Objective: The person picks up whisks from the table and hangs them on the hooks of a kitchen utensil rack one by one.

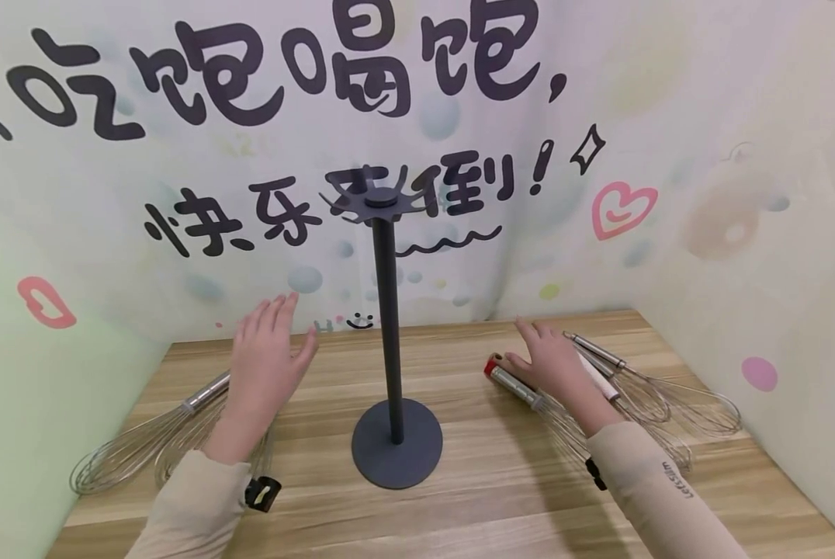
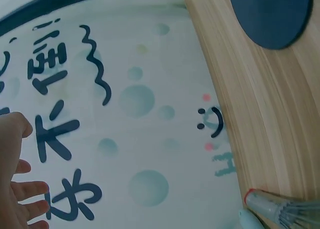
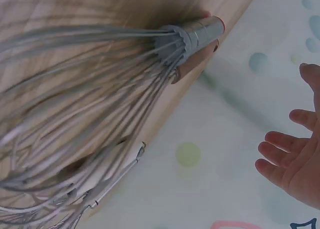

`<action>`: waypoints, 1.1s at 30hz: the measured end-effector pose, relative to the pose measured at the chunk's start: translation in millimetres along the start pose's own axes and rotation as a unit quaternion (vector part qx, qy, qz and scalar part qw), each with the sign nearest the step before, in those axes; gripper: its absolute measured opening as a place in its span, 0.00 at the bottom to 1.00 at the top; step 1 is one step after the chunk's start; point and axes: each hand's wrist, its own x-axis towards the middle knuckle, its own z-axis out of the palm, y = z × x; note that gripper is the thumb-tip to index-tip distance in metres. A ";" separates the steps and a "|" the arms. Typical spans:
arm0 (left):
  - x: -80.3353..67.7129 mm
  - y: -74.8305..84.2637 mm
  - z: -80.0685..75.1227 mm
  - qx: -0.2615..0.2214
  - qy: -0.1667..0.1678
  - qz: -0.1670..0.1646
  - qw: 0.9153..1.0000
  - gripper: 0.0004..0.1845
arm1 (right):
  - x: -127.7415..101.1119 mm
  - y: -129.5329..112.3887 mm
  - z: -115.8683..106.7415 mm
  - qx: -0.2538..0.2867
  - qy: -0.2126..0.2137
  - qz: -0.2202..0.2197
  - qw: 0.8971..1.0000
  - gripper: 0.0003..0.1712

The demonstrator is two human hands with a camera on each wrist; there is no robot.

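Note:
A dark metal stand (image 1: 387,326) with a round base and a ring of hooks at its top rises between the hands. To its left my left hand (image 1: 267,349) is raised with fingers spread, holding nothing. Beneath that arm lie whisks (image 1: 138,442), partly hidden by it; a whisk handle (image 2: 265,201) shows in the left wrist view. On the other side my right hand (image 1: 553,361) hovers with fingers extended, above a group of whisks. One has a red-ended handle (image 1: 515,386), another a steel handle (image 1: 595,349). Wire loops (image 3: 100,84) fill much of the right wrist view.
The wooden tabletop (image 1: 320,512) carries everything. A pale printed curtain (image 1: 417,295) with black lettering closes off the back, and light walls (image 1: 760,256) stand at both sides. The stand's round base (image 1: 414,466) sits mid-table.

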 end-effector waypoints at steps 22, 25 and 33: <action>-9.3 53.8 7.1 -0.142 0.117 0.113 0.976 0.25 | -13.3 -8.8 40.0 -0.014 -0.003 -0.018 1.000 0.32; -9.8 58.5 8.3 -0.152 0.121 0.125 0.973 0.26 | -14.8 -9.1 43.1 -0.002 -0.015 -0.009 1.000 0.31; -13.2 73.4 8.5 -0.224 0.095 0.086 0.966 0.29 | -17.5 -5.8 53.3 0.004 -0.014 0.001 1.000 0.29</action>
